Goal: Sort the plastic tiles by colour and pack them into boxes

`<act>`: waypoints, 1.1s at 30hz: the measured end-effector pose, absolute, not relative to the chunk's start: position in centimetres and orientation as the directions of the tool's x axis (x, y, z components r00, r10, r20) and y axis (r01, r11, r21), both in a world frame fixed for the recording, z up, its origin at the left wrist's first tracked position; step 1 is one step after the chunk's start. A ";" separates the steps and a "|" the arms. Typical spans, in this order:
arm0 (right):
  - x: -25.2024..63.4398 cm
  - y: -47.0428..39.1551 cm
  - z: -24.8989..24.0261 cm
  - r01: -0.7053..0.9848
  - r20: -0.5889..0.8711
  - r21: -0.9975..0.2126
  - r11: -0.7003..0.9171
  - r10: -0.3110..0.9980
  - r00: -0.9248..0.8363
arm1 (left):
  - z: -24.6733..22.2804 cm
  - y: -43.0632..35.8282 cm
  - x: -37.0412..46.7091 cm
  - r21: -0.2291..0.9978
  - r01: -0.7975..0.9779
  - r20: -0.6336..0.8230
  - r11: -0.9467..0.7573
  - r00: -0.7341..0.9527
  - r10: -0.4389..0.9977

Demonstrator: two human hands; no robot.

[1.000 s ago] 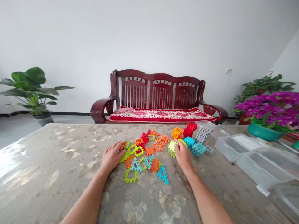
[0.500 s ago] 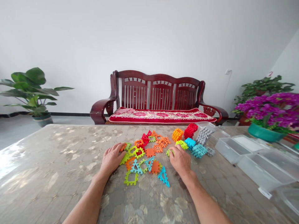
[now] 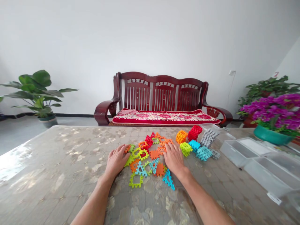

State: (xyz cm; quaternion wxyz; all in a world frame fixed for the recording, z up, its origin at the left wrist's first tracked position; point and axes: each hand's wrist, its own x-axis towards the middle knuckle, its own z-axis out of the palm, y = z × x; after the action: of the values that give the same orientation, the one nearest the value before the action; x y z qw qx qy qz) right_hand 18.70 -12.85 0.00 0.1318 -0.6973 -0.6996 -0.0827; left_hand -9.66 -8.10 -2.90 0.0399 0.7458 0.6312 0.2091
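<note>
Across the table (image 3: 56, 175), the left hand (image 3: 117, 160) lies palm down, grip apart; the right hand (image 3: 174, 158) over orange pieces (image 3: 161, 150), grip unclear.

Two hands (image 3: 117, 161), three blue triangles (image 3: 171, 183), one orange stack (image 3: 181, 137), one red stack (image 3: 194, 132), one bench (image 3: 166, 93)

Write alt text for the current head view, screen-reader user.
A person's left hand and right hand flank a loose spread of colourful toothed pieces on a patterned table. To the right are single-colour stacks and translucent boxes; behind the table stands a dark red wooden bench.
</note>
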 end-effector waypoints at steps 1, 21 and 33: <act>18.4 -12.4 0.1 0.998 0.276 -0.064 0.008 0.961 0.010 | -2.9 -8.1 -9.6 0.327 0.923 0.261 -0.200 0.116 0.958; 20.3 -6.5 -0.3 0.977 0.211 -0.212 0.016 0.977 0.030 | -3.5 -7.9 -9.8 0.360 0.912 0.273 -0.198 0.100 0.957; 18.7 -7.1 0.6 0.954 0.223 -0.238 0.184 0.966 -0.131 | -3.2 -8.0 -9.7 0.360 0.915 0.262 -0.183 0.090 0.961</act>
State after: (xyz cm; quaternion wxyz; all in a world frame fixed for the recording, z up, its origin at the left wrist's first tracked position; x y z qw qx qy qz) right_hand 18.70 -7.11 0.56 0.1642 -0.6384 -0.7517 0.0188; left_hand -9.71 -7.98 -3.17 0.0517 0.7363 0.6369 0.2225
